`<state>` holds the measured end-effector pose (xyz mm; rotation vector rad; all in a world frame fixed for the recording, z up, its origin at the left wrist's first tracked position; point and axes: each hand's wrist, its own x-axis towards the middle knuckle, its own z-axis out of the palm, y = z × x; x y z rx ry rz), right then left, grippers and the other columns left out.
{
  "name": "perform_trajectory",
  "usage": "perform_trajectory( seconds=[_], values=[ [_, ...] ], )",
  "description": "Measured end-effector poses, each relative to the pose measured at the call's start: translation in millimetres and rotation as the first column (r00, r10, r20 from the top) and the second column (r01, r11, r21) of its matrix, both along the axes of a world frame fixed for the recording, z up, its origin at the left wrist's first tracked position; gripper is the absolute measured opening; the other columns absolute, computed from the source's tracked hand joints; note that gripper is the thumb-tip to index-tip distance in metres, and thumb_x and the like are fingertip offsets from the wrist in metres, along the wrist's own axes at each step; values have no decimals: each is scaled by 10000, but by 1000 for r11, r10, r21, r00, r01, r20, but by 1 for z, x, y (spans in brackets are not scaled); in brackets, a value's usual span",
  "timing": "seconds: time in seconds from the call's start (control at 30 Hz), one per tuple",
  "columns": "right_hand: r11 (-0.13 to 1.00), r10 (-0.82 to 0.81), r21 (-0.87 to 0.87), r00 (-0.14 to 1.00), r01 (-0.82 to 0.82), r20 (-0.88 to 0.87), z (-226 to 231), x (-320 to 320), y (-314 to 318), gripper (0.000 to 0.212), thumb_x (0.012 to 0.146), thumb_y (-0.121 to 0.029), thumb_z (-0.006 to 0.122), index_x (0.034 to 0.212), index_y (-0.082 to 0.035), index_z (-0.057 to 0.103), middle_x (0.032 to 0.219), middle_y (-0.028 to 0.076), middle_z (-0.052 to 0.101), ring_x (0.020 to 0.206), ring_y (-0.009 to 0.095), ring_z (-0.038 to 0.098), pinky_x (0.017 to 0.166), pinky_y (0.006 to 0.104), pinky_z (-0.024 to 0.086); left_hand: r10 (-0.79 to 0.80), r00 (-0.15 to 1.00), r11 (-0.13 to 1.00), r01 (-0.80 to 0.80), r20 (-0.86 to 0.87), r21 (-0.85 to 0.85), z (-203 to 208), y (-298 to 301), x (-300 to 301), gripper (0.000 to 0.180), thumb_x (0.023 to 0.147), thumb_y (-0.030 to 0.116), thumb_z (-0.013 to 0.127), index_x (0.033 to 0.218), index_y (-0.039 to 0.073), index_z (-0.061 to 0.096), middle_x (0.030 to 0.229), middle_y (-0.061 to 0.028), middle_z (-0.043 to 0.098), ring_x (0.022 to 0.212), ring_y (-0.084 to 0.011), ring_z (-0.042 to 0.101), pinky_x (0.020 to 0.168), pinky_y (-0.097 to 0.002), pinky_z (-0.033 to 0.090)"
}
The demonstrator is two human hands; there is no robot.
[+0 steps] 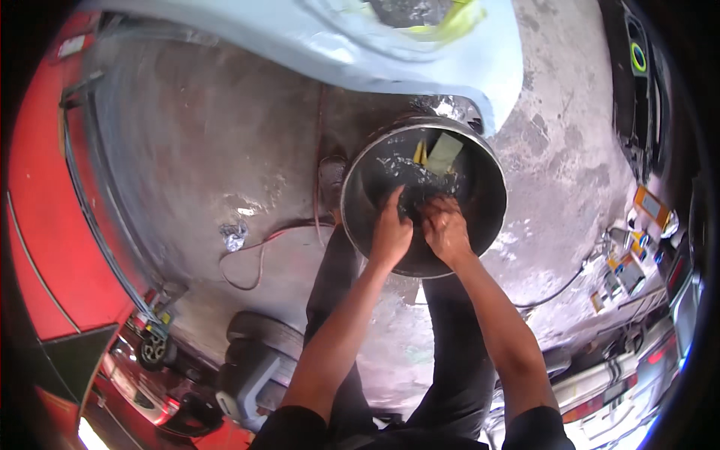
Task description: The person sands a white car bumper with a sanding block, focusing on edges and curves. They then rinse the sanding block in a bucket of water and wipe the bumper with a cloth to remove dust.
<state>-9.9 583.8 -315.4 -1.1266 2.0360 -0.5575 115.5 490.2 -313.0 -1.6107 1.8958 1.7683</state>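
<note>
Head view | we are holding both hands, left hand [391, 234] and right hand [444, 229], inside the upright round metal bucket [480, 225], mouth pointing up | fingers clenching a dark crumpled thing [415, 201].

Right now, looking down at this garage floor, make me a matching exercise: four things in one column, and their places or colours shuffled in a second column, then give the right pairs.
Things:
1. metal bin
2. crumpled foil
3. red cable
4. hands

Descriptions:
A. lying alone on the concrete, left of the legs
B. round, shiny rim, dark inside
C. reaching down into the bin together
D. thin loop trailing across the floor

Pairs: 1-B, 2-A, 3-D, 4-C
</note>
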Motion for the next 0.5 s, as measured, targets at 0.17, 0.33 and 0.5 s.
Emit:
perform_trajectory(
  seconds=[0.17, 0.33, 0.5],
  values=[
    [939, -150, -309, 988, 154, 37, 92, 3, 3, 238, 757, 34, 669, 982, -14, 731, 1062, 134, 689, 1123, 370, 655, 1056, 531, 489, -377, 921, 926, 377, -99, -22, -23, -17, 1, 685, 814, -65, 656, 1473, 88, 554, 1421, -211, 544, 1391, -347, 488, 1180, -381, 376],
    [970, -57, -233, 997, 67, 49, 154, 4, 2, 337, 711, 57, 680, 1033, -34, 725, 1115, 166, 667, 1098, 369, 656, 1027, 519, 513, -445, 863, 894, 445, -240, -58, 8, -51, -5, 555, 782, -83, 706, 1311, 77, 654, 1466, -161, 537, 1380, -313, 523, 1139, -390, 435],
    [951, -300, -106, 950, 290, -83, 81, 5, 42, 276, 750, -22, 678, 1024, -46, 688, 1153, 166, 663, 1041, 375, 659, 943, 471, 535, -591, 806, 786, 579, 9, -216, 45, -75, -20, 470, 731, -103, 670, 1189, 3, 665, 1253, -220, 664, 1128, -387, 677, 910, -400, 575]
  ],
)
